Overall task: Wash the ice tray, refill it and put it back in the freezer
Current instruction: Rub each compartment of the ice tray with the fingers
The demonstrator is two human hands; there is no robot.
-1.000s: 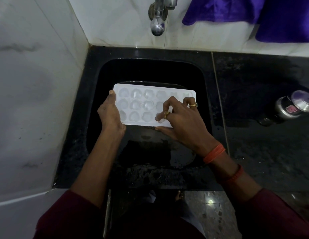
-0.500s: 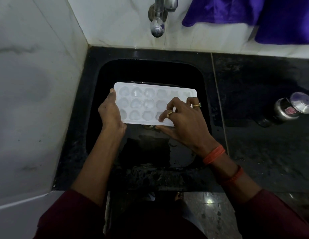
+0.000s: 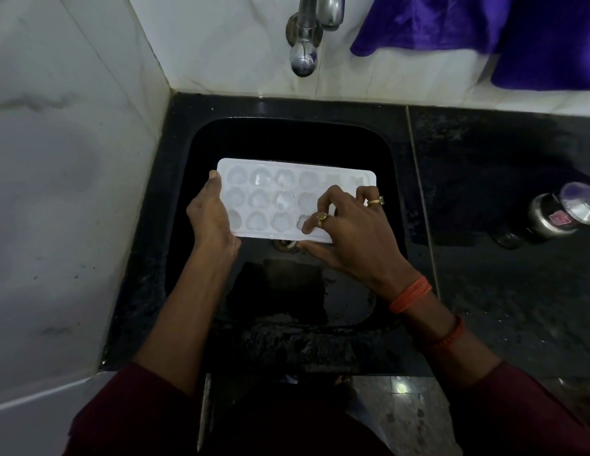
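Ice tray (image 3: pixel 280 195) held over sink (image 3: pixel 287 139), long axis left-right | your left hand (image 3: pixel 209 212) grips left end | your right hand (image 3: pixel 349 232) pinches near edge, index in a cell | tap (image 3: pixel 303 57) straight beyond

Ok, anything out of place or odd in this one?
Nothing stands out. The left hand and right hand hold the ice tray over the sink, tap not running. The steel container on the counter seems to lean, possibly just lens distortion.
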